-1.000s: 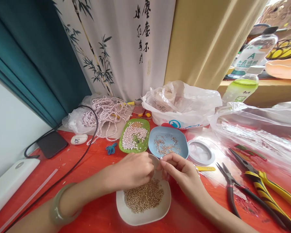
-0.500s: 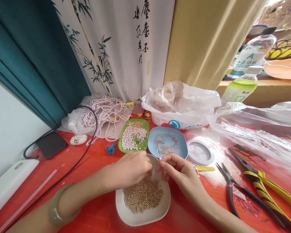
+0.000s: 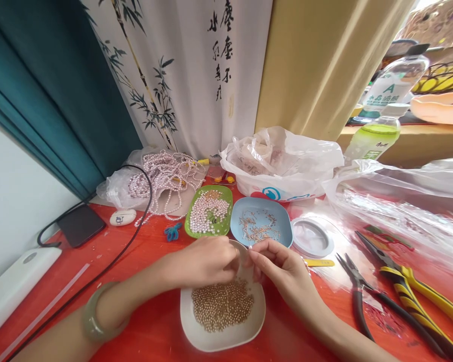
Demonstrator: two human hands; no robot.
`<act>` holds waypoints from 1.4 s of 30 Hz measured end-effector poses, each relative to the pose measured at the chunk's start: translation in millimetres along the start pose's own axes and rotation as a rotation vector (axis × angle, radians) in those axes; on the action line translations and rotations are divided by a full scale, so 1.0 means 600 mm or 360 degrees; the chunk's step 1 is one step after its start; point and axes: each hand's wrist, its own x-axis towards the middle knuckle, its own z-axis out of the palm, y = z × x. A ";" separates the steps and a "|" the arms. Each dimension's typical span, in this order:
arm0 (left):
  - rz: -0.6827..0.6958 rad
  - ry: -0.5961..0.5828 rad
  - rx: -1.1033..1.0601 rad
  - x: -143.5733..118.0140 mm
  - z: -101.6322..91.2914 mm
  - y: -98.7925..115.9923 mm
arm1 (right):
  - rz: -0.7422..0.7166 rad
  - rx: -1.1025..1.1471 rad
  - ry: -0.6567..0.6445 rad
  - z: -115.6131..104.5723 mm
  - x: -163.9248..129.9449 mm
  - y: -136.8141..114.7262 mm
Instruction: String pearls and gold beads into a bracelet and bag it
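Note:
Above the far part of a white plate holding many gold beads, my two hands face each other, slightly apart. My left hand is closed with its fingers curled downward; what it holds, if anything, is hidden. In my right hand, thumb and forefinger pinch a small white bead. A few strung beads show beside the back of that hand. Just beyond lie a green tray of pinkish pearl beads and a blue tray of thin metal pins.
Long-nose pliers and yellow-black pliers lie at right, near a clear spool and yellow tweezers. Plastic bags line the back. At left are bead strands, a phone and a black cable.
My left hand has turned slightly, and its forearm with the green bangle has shifted a little to the right. My right hand keeps its pinch in nearly the same place.

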 end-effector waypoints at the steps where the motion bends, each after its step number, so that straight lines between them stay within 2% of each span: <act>1: -0.0045 0.0022 -0.0122 0.001 -0.001 -0.002 | 0.0007 0.0000 0.0000 0.000 0.000 -0.001; 5: -0.0315 0.0146 -0.0882 0.010 -0.003 -0.015 | 0.0061 0.0045 -0.0017 0.000 -0.001 -0.006; 9: -0.0443 0.0268 -0.1620 0.019 -0.001 -0.026 | 0.0121 0.0058 -0.0049 0.003 -0.004 -0.007; 14: -0.0467 0.0321 -0.2010 0.023 0.003 -0.030 | 0.0167 0.0131 -0.0092 0.007 -0.008 -0.004; 22: -0.0419 0.0275 -0.2143 0.023 0.010 -0.031 | 0.0215 0.0179 -0.0095 0.009 -0.007 -0.003; 33: -0.0441 0.0339 -0.2119 0.027 0.014 -0.033 | 0.0239 0.0119 -0.0110 0.007 -0.006 0.000; 42: -0.0394 0.0319 -0.2064 0.027 0.015 -0.033 | 0.0247 0.0136 -0.0115 0.009 -0.004 0.000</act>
